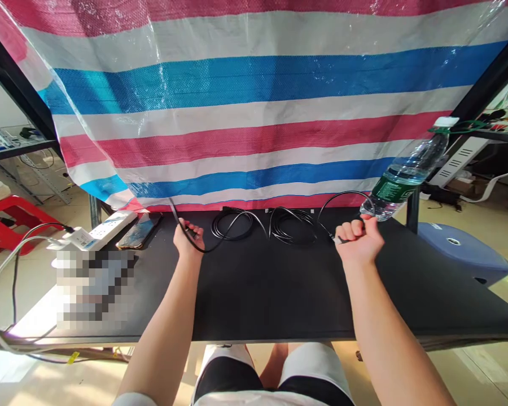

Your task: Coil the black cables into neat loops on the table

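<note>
A black cable (211,248) lies on the black tabletop in two loose coils, a left coil (238,237) and a right coil (294,241). At its left end my left hand (188,235) is closed around the cable, with a free piece sticking up past the fist. Beyond the right coil, the cable arcs up and over to my right hand (359,239), whose fingers are curled shut on it. A small light connector shows at the edge of that fist. Inside both fists the cable is hidden.
A water bottle (400,177) stands tilted behind my right hand. At left are a white power strip (110,225) with plugged chargers and a phone (139,230). A striped plastic sheet (254,84) hangs behind. A red stool (12,220) and blue stool (461,248) flank the table.
</note>
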Action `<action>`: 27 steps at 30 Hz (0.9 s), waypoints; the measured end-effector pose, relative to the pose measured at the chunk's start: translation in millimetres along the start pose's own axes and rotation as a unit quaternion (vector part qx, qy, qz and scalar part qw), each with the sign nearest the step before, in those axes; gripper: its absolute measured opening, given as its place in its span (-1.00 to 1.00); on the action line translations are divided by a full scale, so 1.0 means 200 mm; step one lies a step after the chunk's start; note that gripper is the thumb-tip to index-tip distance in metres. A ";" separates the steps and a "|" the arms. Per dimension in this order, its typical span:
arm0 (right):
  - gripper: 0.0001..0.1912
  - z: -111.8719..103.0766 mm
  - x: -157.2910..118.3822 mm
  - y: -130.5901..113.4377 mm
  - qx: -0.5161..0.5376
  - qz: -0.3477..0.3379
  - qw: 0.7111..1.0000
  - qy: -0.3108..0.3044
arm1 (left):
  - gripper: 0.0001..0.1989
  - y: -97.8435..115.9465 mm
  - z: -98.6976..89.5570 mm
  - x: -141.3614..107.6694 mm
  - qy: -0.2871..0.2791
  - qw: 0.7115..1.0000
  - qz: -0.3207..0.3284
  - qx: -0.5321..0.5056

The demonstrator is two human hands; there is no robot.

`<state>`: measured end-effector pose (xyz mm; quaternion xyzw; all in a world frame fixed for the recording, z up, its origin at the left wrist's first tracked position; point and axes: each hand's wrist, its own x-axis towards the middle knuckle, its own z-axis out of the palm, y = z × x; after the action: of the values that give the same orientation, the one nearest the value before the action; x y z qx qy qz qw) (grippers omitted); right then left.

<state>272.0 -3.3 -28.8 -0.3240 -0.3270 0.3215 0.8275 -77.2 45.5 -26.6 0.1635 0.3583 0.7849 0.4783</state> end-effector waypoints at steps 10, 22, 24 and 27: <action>-0.51 0.18 -0.21 0.16 -0.444 -0.083 0.878 -0.156 | -0.79 -0.09 0.05 -0.18 -0.037 0.883 0.114 0.453; -0.40 0.12 -0.09 0.09 -0.100 0.046 0.993 0.033 | -0.72 -0.06 0.09 -0.24 -0.051 0.847 0.135 0.512; -0.45 0.12 -0.11 0.10 -0.183 0.007 0.983 0.018 | -0.73 -0.06 0.10 -0.26 -0.056 0.844 0.139 0.514; -0.46 0.13 -0.16 0.15 -0.369 -0.093 0.924 -0.035 | -0.73 -0.06 0.12 -0.28 -0.064 0.846 0.140 0.511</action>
<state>224.6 -1.6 -46.0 -0.5630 -0.4799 0.1114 0.6636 -28.3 10.2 -15.0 0.4833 0.6505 0.5370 0.2341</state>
